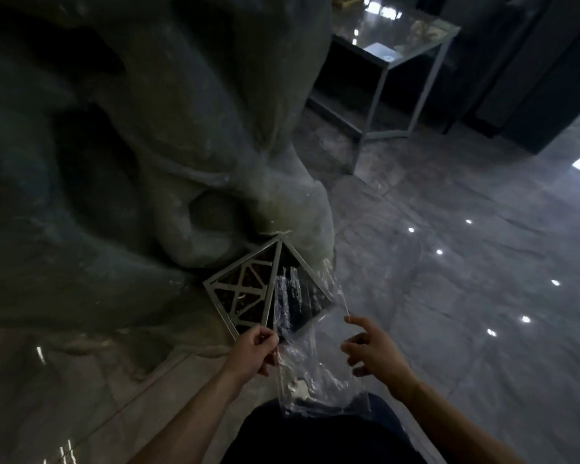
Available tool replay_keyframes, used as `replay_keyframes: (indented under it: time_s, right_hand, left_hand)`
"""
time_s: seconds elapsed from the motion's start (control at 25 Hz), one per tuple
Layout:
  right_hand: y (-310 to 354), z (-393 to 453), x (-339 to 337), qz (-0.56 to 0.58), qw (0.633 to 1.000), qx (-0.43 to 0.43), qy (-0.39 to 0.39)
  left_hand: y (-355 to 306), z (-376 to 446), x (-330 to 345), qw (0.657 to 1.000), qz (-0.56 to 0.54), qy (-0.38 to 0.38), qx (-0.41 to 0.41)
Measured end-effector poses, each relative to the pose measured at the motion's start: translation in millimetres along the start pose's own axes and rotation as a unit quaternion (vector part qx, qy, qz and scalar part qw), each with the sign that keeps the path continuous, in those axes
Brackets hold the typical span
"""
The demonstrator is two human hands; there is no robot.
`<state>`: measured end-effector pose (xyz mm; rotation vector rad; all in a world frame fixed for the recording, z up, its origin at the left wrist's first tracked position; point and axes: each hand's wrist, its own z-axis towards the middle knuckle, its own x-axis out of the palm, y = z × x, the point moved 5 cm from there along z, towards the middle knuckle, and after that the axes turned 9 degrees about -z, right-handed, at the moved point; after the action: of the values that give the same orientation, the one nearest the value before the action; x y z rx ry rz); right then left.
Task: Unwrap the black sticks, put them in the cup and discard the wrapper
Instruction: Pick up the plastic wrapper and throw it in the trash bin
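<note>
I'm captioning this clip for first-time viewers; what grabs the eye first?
A clear plastic wrapper stretches at bottom centre, the left hand pinching its edge, the right hand open beside it. Behind it stands a geometric metal-framed bin, under a huge grey rock-like sculpture.

Both bare forearms reach forward from the lower edge of the view. The left hand [253, 349] is curled, its fingers [265, 334] pinching the clear wrapper [310, 373] at one edge. The right hand [372, 349] is loosely spread, index finger extended forward, thumb apart, gripping nothing.
</note>
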<state>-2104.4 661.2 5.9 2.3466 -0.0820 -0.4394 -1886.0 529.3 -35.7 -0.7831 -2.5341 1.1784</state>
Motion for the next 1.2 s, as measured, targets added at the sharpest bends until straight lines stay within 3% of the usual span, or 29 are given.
replay_keyframes:
  time_s: [0.24, 0.44, 0.64, 0.88, 1.04, 1.2]
  right_hand:
    - [28.8, 51.5, -12.9, -0.095, 0.992, -0.002, 0.081]
    - [49.8, 100.7, -47.6, -0.127, 0.982, 0.026, 0.14]
    - [62.5, 137.7, -77.2, -0.156, 0.968, 0.054, 0.19]
    - [70.2, 151.1, -67.6, -0.234, 0.938, 0.053, 0.251]
    - [74.0, 150.3, -56.2, -0.253, 0.923, 0.054, 0.285]
    - [70.9, 152.0, -48.4, -0.248, 0.918, 0.063, 0.302]
  left_hand:
    - [14.4, -7.0, 8.9, 0.994, -0.074, -0.072, -0.045]
    - [15.2, -1.9, 45.0, 0.967, -0.201, -0.126, -0.089]
    - [9.9, 9.4, 92.6, 0.918, -0.327, -0.19, -0.122]
    - [19.1, 1.6, 112.2, 0.848, -0.427, -0.267, -0.164]
    - [21.5, 3.2, 97.6, 0.823, -0.43, -0.325, -0.177]
    - [22.2, 13.5, 78.9, 0.84, -0.386, -0.334, -0.185]
